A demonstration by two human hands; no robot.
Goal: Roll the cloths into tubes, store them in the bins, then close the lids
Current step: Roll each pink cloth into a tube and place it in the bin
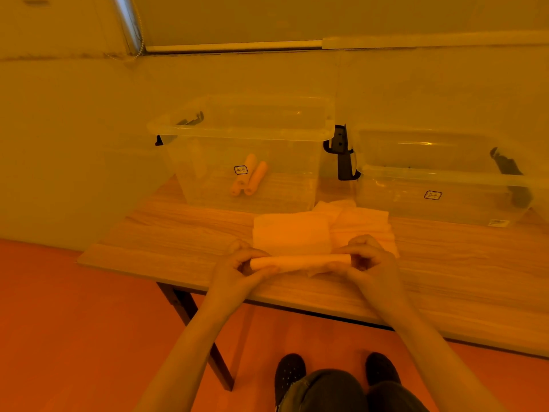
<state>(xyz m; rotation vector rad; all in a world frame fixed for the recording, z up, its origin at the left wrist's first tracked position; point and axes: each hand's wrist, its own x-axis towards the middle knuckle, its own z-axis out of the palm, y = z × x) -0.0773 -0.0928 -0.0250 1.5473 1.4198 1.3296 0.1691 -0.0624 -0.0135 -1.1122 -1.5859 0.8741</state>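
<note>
The rolled cloth [300, 261] sits at the near side of the table [178, 233], in front of the pile of cloths [320, 227]. My left hand [237, 267] and right hand [364, 260] pinch its two ends with curled fingers. If I let go, I think it could unroll. The table edge is close. The open bin [240, 135] behind has lots of room beside two rolls [249, 175].
</note>
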